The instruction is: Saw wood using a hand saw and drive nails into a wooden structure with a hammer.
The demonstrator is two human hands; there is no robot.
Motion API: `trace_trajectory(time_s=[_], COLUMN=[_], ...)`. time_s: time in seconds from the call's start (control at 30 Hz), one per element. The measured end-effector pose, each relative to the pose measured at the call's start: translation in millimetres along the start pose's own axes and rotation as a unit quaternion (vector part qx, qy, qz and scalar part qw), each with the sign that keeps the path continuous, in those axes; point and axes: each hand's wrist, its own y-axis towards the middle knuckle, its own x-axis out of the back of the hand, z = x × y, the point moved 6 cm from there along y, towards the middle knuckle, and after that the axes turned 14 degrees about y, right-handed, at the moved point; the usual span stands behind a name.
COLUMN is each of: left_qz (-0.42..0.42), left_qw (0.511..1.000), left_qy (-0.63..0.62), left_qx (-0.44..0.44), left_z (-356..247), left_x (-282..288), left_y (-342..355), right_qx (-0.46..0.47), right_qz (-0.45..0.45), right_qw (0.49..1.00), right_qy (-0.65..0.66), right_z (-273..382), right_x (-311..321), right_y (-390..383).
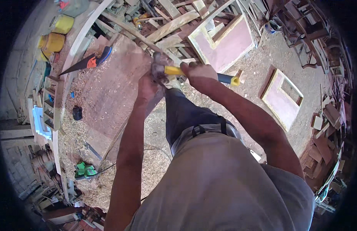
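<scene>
My right hand (202, 77) is closed around the yellow-and-black handle of a hammer (224, 78). The hammer's head is smeared by motion and points left, just above my left hand (147, 87). That hand rests at the right edge of a reddish-brown wooden worktop (109, 81), beside a long strip of wood (138, 37) running up and left. Its fingers are blurred and partly covered by the hammer head, so what they hold, if anything, is hidden.
A handsaw (90, 62) with an orange-and-blue handle lies on the worktop's left side. A green tool (85, 169) with a cord sits lower left among wood shavings. Scrap wood (172, 27) is heaped ahead. Two pale framed panels (228, 48) and yellow containers (53, 42) stand farther out.
</scene>
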Motion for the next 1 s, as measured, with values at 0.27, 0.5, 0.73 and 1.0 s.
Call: trace_trajectory(time_s=[0.27,0.5,0.73,1.0], left_qz=[-0.012,-0.051,-0.14,-0.084], left_qw=[0.997,0.987,0.923,0.966], left_qy=[-0.066,-0.137,0.324,0.213], left_qx=[0.03,0.069,-0.153,-0.122], left_z=[11,4,-56,-67], left_x=[-8,-6,-12,16], left_y=[-6,-8,-78,-36], right_qx=[0.058,0.048,-0.053,-0.066], right_qz=[-0.052,-0.079,-0.087,-0.241], right_qw=[0.996,0.994,0.992,0.952], right_qy=[0.038,0.055,0.076,0.174], right_z=[-3,-9,-57,-80], right_x=[-7,-11,-8,33], right_y=[-9,-16,-44,-81])
